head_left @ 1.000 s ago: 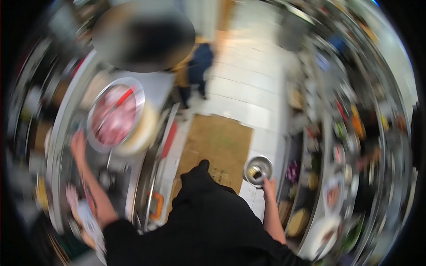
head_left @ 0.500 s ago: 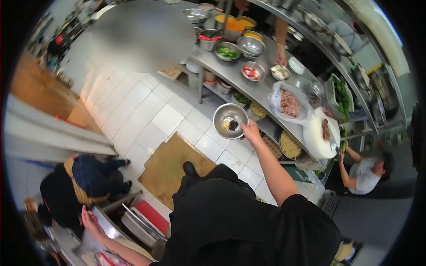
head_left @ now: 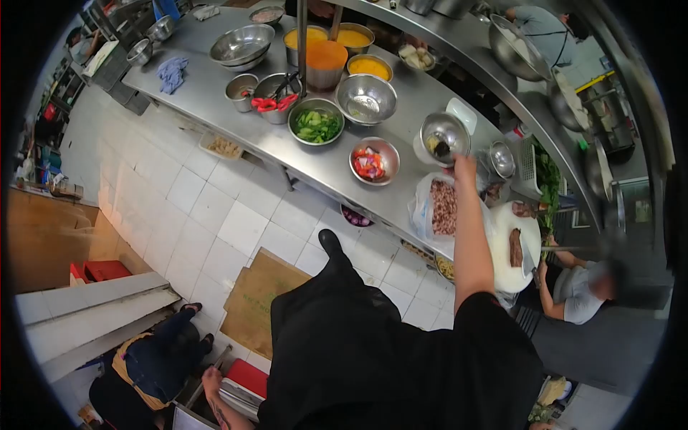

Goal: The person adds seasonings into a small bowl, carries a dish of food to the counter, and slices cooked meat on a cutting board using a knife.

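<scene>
At the right of the head view, my right hand is closed on the rim of a steel bowl, which holds small dark and pale yellow pieces. The bowl is over the steel counter, beside a white lidded container and above a plastic bag of chopped meat. My left hand is low at the left, near a red board; its fingers look loosely apart, with nothing visible in them.
Bowls of green vegetables and red pieces stand on the counter. A co-worker is by a round white board with meat and a cleaver. Another person bends at lower left. Cardboard covers some floor.
The view has turned toward the counter. My right hand has carried the steel bowl from above the floor to over the counter. The bowl of white chunks now sits farther back. My left hand is lower.
</scene>
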Motion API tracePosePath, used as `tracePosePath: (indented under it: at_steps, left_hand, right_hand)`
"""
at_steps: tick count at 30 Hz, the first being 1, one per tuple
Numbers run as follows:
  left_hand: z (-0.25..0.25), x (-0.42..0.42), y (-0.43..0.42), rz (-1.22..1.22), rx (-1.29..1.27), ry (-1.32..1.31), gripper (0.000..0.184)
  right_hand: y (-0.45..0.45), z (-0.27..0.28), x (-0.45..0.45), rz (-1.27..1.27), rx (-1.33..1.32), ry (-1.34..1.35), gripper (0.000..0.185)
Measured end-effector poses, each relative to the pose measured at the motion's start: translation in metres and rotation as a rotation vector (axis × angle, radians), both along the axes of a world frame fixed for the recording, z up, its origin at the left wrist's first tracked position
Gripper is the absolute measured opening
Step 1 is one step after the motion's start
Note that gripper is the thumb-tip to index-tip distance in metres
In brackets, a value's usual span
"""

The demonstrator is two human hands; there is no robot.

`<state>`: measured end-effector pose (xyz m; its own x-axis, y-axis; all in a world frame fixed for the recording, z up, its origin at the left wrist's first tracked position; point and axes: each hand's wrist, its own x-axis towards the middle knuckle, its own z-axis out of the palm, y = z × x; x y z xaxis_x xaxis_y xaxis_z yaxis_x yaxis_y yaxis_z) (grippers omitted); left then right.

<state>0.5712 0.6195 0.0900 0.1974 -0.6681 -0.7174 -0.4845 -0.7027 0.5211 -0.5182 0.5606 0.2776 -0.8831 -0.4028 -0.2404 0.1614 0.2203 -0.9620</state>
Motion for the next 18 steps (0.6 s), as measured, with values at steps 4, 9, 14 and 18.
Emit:
tracePosePath:
  at_steps: [4, 9, 14, 18]
  left_hand:
    - [0.082, -0.083, 0.007, 0.074, 0.386, -0.204, 0.042]
    - [0.099, -0.08, 0.015, 0.145, 0.416, -0.256, 0.042]
    - [0.093, -0.077, 0.035, 0.269, 0.167, -0.168, 0.041]
    - [0.081, -0.082, 0.058, 0.255, 0.292, -0.148, 0.04]
  right_hand:
    - [-0.095, -0.039, -0.102, -0.057, -0.038, -0.171, 0.031]
    - [-0.19, -0.037, -0.156, -0.15, -0.061, -0.238, 0.034]
    - [-0.205, -0.017, -0.134, -0.24, -0.068, -0.353, 0.055]
    - [-0.14, -0.012, -0.055, -0.047, -0.118, -0.239, 0.071]
